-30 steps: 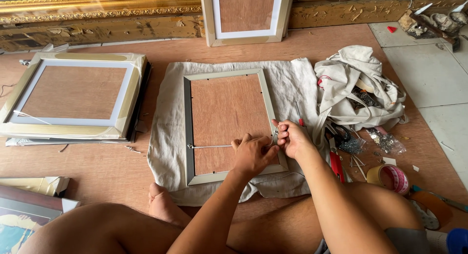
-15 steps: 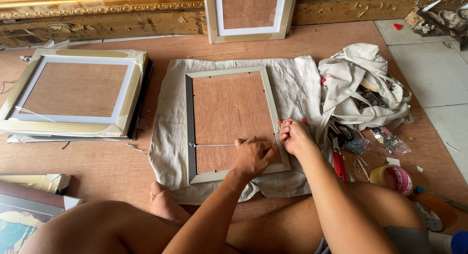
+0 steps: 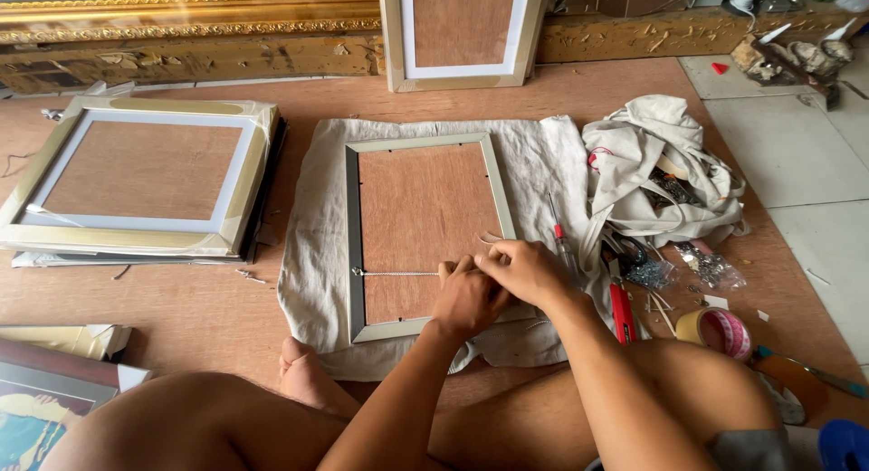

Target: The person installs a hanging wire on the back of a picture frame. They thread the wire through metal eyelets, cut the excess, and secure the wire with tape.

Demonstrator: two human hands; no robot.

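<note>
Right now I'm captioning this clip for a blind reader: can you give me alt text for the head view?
A seated person's left hand and right hand meet over the back of a silver picture frame lying on a pale cloth, handling a thin hanging wire stretched across its wooden backing. More frames, a screwdriver and a tape roll lie around.

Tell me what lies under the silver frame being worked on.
A pale cloth lies spread under the silver frame, over the wooden floor. Whatever sits beneath the frame's middle is covered by its brown backing board.
</note>
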